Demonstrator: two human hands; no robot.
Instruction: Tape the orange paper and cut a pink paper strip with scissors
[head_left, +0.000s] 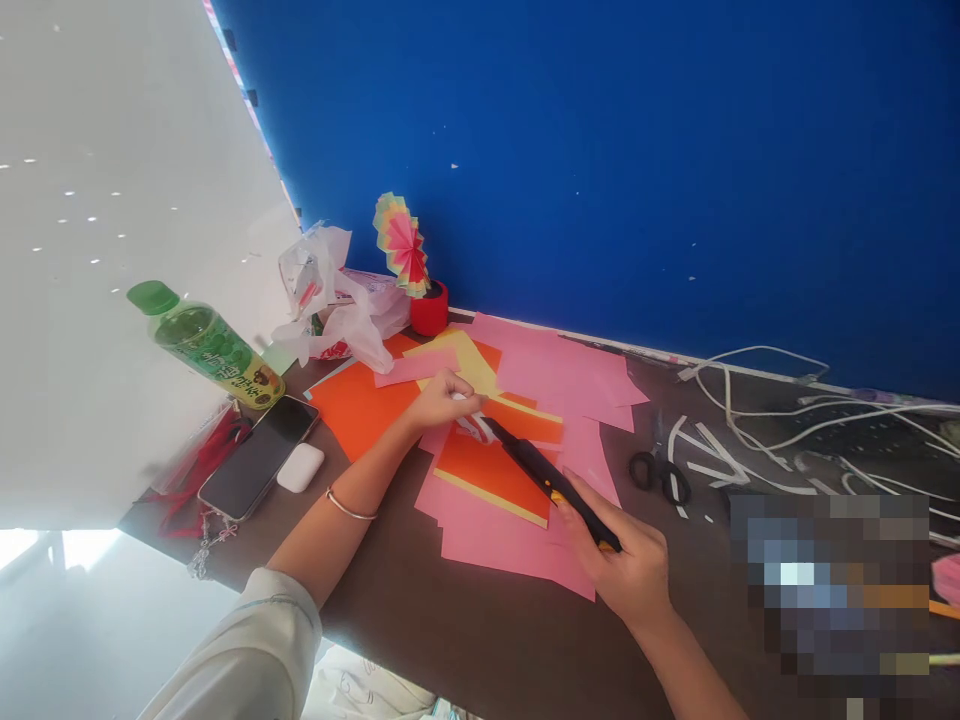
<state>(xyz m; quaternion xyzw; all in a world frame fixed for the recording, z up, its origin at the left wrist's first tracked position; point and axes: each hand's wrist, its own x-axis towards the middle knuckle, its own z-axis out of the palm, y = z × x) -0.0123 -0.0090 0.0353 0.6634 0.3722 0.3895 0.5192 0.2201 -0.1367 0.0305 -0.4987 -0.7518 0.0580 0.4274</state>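
Surface [420, 620]: dark. Pink sheets [495, 535]: spread centrally. Orange sheet [480, 475]: on pink. Right hand [630, 560]: fingers wrapped round black tool [536, 467], aimed towards 10 o'clock. Left hand [442, 400]: fingers on white piece [474, 430] at tool's tip; best held steady, fingertips clear.

The black tool [534, 466] is probably matt plastic.

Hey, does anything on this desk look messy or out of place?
Mostly the right side: white cables lie in a loose tangle, and white strips are strewn by the black-handled scissors, like offcuts left behind. I see no spill, though a pixelated patch hides part of the lower right.
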